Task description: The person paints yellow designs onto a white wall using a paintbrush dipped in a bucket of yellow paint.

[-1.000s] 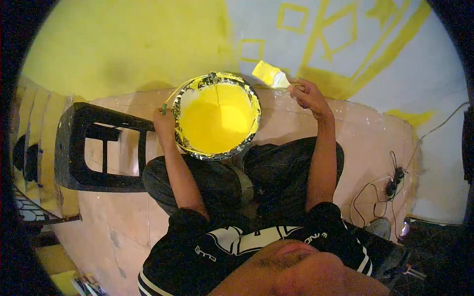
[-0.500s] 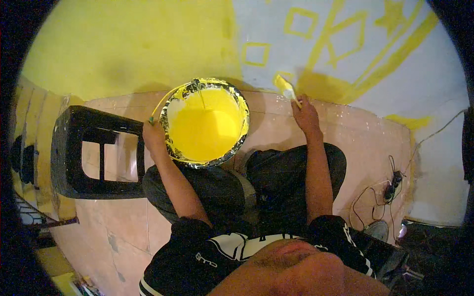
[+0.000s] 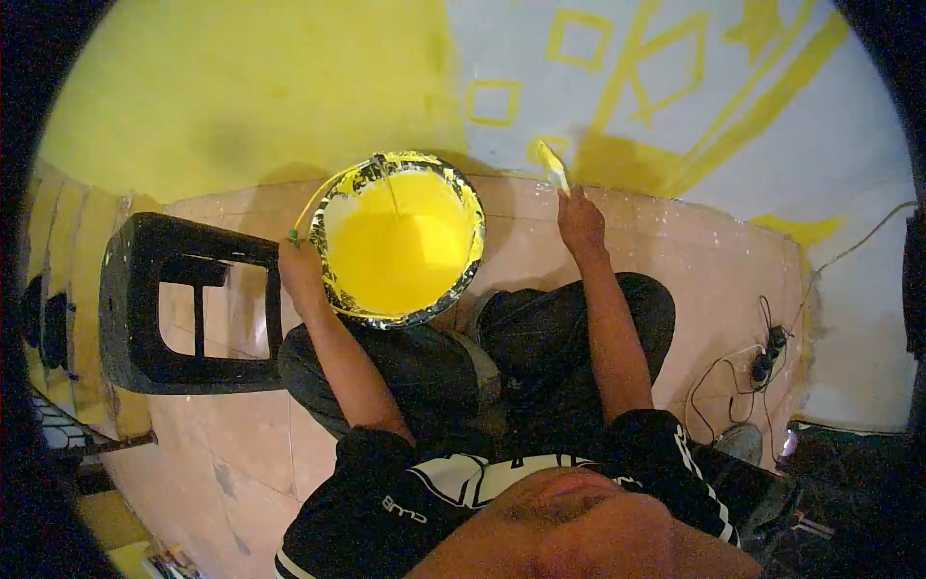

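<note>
My left hand grips the green-gripped wire handle of a paint-spattered black bucket at the centre, which holds bright yellow paint. My right hand is closed on the handle of a paintbrush, its bristles coated yellow, held at the lower part of the wall just right of the bucket. The wall is solid yellow on the left and pale with painted yellow squares, lines and a star on the right. Whether the bristles touch it, I cannot tell for sure.
I sit cross-legged on pinkish floor tiles. A black plastic stool lies on its side at my left, near yellowish steps. At right, black cords with plugs lie on the floor, and a wire runs up the wall.
The brush has come lower and turned more upright, from above the floor edge to the small yellow mark on the wall. The bucket and my left hand have shifted slightly left and down in view.
</note>
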`<control>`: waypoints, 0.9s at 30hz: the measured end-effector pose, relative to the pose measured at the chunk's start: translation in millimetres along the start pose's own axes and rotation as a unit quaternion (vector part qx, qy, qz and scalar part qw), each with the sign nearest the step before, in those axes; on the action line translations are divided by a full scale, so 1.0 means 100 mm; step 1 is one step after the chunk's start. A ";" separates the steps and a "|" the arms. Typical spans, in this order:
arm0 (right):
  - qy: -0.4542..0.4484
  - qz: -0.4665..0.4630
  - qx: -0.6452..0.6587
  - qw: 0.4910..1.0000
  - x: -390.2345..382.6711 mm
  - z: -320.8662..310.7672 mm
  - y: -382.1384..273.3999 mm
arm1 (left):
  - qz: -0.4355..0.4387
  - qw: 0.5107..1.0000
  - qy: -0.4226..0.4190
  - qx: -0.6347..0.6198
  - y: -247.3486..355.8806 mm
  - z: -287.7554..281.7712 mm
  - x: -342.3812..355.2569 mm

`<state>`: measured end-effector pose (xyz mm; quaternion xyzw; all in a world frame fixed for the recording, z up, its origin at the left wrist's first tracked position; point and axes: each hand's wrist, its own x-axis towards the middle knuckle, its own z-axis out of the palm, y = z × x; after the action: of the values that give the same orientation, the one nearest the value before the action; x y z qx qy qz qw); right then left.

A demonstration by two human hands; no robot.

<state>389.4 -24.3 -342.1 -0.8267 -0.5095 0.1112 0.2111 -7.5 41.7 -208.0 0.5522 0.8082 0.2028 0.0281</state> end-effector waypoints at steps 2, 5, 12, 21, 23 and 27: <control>0.014 -0.006 -0.008 1.000 0.01 0.01 0.00 | -0.003 1.000 -0.005 -0.004 -0.02 0.01 0.01; -0.023 0.011 -0.004 1.000 0.04 0.00 -0.02 | -0.012 1.000 -0.014 -0.013 0.00 0.00 0.02; -0.026 0.008 0.011 1.000 0.03 -0.01 -0.08 | -0.015 0.999 -0.031 0.002 -0.09 0.05 0.08; -0.007 0.019 0.011 1.000 0.04 0.01 -0.08 | -0.020 1.000 -0.013 -0.016 0.03 -0.01 -0.02; -0.019 0.032 0.027 0.999 0.05 0.01 -0.08 | -0.034 0.999 -0.019 -0.004 0.02 -0.01 -0.01; -0.002 0.056 0.026 0.998 0.07 0.05 -0.04 | -0.034 0.999 -0.030 0.008 0.02 -0.01 0.00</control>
<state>387.6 -15.4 -344.6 -0.8479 -0.4599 0.1378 0.2247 -6.2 41.5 -206.5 0.5301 0.8272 0.1785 0.0546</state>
